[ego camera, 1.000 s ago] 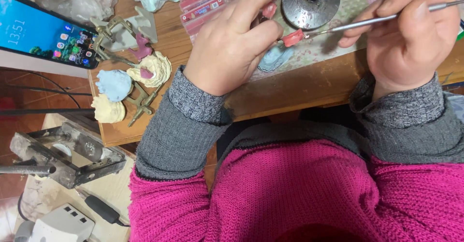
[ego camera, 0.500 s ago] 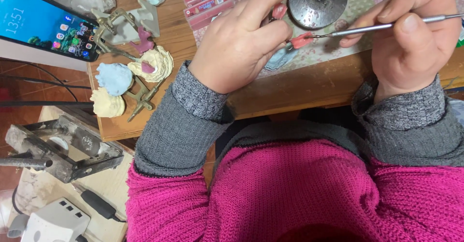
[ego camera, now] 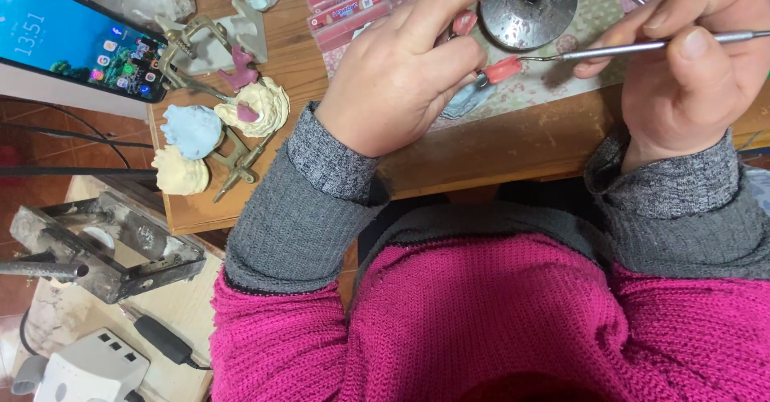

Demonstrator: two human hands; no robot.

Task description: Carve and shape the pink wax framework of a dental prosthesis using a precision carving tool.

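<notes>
Fingers of the left hand pinched a pink wax piece just before the round metal burner; the right hand gripped a slim metal tool, tip touching the wax. Light, steady strokes would have suited best.

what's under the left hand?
Under the left hand: a pink wax piece poking out by the fingers, a bluish cast and the patterned mat. The rest is covered by the palm.

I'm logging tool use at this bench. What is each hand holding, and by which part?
The right hand pinches a thin metal tool along its shaft. The left hand holds a pink wax piece by its end nearest the fingers.
</notes>
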